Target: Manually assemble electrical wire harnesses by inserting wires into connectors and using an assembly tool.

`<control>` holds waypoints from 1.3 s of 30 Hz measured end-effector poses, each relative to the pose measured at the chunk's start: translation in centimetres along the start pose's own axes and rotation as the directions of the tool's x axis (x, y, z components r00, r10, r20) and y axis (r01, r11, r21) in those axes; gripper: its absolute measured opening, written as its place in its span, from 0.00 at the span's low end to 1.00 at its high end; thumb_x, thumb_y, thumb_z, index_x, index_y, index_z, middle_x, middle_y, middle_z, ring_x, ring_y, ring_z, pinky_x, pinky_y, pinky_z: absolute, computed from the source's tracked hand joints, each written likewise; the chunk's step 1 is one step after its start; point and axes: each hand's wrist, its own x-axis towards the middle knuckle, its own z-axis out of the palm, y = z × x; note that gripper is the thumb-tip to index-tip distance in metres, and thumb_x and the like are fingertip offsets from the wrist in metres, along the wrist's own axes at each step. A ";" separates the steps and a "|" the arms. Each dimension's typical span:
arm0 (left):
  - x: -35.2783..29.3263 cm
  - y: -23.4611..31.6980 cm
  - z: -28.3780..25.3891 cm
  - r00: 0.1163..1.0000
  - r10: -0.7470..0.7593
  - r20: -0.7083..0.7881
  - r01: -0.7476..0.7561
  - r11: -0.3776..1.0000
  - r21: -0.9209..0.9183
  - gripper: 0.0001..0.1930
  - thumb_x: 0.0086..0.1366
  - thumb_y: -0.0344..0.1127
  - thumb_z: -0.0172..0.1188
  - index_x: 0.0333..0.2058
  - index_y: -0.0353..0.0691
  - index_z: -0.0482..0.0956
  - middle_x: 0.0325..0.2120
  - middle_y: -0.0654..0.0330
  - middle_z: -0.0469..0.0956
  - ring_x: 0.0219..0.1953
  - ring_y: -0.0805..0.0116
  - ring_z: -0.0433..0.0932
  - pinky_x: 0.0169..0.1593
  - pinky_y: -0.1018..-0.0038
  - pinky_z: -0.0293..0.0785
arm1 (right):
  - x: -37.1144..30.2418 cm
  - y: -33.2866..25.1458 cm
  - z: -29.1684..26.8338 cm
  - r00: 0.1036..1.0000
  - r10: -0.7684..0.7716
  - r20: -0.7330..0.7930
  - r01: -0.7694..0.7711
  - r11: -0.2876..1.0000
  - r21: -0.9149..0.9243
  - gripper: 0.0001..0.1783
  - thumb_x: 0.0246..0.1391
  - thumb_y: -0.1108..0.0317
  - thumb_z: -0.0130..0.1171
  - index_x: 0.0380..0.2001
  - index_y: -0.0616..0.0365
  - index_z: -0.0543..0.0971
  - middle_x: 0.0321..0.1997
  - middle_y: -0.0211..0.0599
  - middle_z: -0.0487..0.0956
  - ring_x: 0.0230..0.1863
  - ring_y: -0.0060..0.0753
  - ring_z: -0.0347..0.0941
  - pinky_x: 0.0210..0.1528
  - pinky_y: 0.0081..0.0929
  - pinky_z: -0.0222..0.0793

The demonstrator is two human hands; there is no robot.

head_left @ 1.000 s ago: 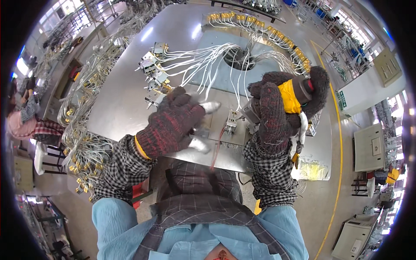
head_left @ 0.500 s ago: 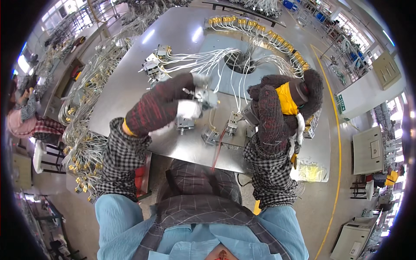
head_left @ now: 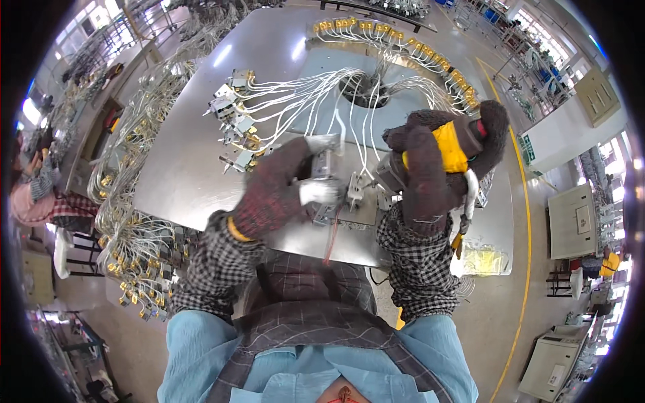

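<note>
My left hand point(head_left: 279, 185), in a dark red and grey knit glove with white-covered fingertips, closes around a small grey metal block point(head_left: 325, 164) above the near middle of the metal table. Motion blurs its fingertips. My right hand point(head_left: 430, 161), also gloved, grips a yellow and black power tool point(head_left: 450, 146) that looks like a cordless drill. Between the two hands, a metal connector block point(head_left: 356, 191) with white wires sits on a small fixture plate point(head_left: 359, 213). A thin red cord point(head_left: 332, 238) hangs over the table's near edge.
White wires point(head_left: 302, 94) run from a round hole point(head_left: 363, 91) to metal blocks point(head_left: 232, 111) at the left. Yellow-tipped connectors point(head_left: 363, 27) line the far curved edge. A clear yellowish tray point(head_left: 485, 260) lies at the near right corner. Wire bundles point(head_left: 138, 235) hang left; another person point(head_left: 40, 195) sits far left.
My left hand has moved right and nearer to me, toward the fixture, uncovering more metal blocks at the left. My right hand with the power tool has barely moved.
</note>
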 end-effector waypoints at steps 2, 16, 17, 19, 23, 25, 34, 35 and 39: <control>0.3 1.2 -0.4 0.994 -0.019 0.108 -0.019 0.941 0.338 0.35 0.53 0.42 0.73 0.58 0.37 0.71 0.40 0.55 0.79 0.40 0.66 0.81 0.44 0.70 0.78 | 1.0 -0.8 -0.8 0.998 0.056 -0.021 -0.056 0.998 0.038 0.42 0.51 0.71 0.61 0.66 0.58 0.52 0.32 0.49 0.80 0.23 0.37 0.79 0.27 0.33 0.78; 3.0 1.2 1.8 0.898 -0.325 0.298 0.075 0.779 0.623 0.34 0.55 0.52 0.68 0.58 0.44 0.73 0.45 0.49 0.79 0.49 0.52 0.79 0.52 0.62 0.74 | 0.8 -0.8 -1.3 0.998 -0.001 -0.071 0.007 0.997 0.083 0.43 0.50 0.73 0.63 0.66 0.50 0.53 0.34 0.48 0.79 0.25 0.39 0.80 0.27 0.34 0.79; 2.9 1.4 2.0 0.903 -0.303 0.305 0.031 0.753 0.657 0.34 0.54 0.52 0.68 0.58 0.44 0.72 0.46 0.48 0.79 0.50 0.51 0.79 0.52 0.61 0.74 | 0.7 -0.6 -1.0 0.998 -0.013 -0.060 0.017 0.998 0.060 0.43 0.51 0.73 0.64 0.66 0.50 0.53 0.35 0.48 0.79 0.26 0.38 0.80 0.28 0.34 0.80; 2.8 2.1 2.0 0.899 -0.314 0.305 0.036 0.747 0.664 0.35 0.54 0.52 0.68 0.58 0.44 0.72 0.47 0.48 0.78 0.50 0.51 0.78 0.53 0.61 0.74 | 0.3 -0.9 -0.6 0.999 -0.010 -0.044 0.013 0.998 0.063 0.43 0.51 0.74 0.63 0.67 0.49 0.53 0.35 0.48 0.79 0.26 0.37 0.80 0.30 0.35 0.80; 3.1 2.0 2.0 0.881 -0.378 0.283 0.100 0.735 0.671 0.35 0.54 0.52 0.69 0.59 0.44 0.72 0.47 0.49 0.78 0.51 0.51 0.78 0.53 0.61 0.74 | 0.2 -1.2 -0.3 0.997 -0.029 -0.074 0.029 1.000 -0.003 0.43 0.51 0.74 0.63 0.67 0.49 0.53 0.35 0.48 0.79 0.26 0.37 0.80 0.31 0.37 0.81; 2.8 1.9 1.7 0.894 -0.338 0.294 0.100 0.790 0.604 0.35 0.54 0.53 0.69 0.58 0.44 0.72 0.46 0.49 0.79 0.50 0.51 0.78 0.53 0.61 0.74 | 0.2 -1.2 -0.5 0.996 -0.039 -0.076 0.040 0.999 0.015 0.44 0.51 0.75 0.63 0.67 0.49 0.53 0.35 0.49 0.79 0.26 0.37 0.80 0.32 0.38 0.81; 3.4 1.0 3.0 0.931 -0.181 0.317 -0.079 0.748 0.659 0.29 0.53 0.50 0.70 0.49 0.39 0.76 0.40 0.48 0.80 0.42 0.48 0.81 0.44 0.60 0.77 | 0.2 -1.2 -0.4 0.989 0.081 -0.120 -0.079 0.997 0.023 0.44 0.50 0.75 0.63 0.67 0.48 0.52 0.33 0.46 0.78 0.26 0.35 0.79 0.31 0.36 0.81; 3.7 1.1 3.2 0.922 -0.219 0.320 -0.049 0.753 0.656 0.31 0.53 0.54 0.68 0.51 0.40 0.76 0.41 0.48 0.79 0.44 0.47 0.80 0.46 0.57 0.76 | 0.0 -1.1 -0.2 0.988 0.092 -0.122 -0.085 0.995 0.060 0.44 0.50 0.75 0.64 0.66 0.48 0.53 0.32 0.43 0.78 0.26 0.34 0.78 0.31 0.35 0.81; 2.3 0.5 2.2 0.961 -0.038 0.275 -0.122 0.832 0.541 0.28 0.52 0.46 0.69 0.49 0.38 0.75 0.33 0.48 0.80 0.36 0.47 0.81 0.39 0.61 0.78 | 0.2 0.6 -1.5 0.933 -0.237 0.271 0.289 0.942 -0.172 0.42 0.46 0.84 0.60 0.63 0.48 0.58 0.36 0.45 0.78 0.32 0.34 0.77 0.32 0.32 0.80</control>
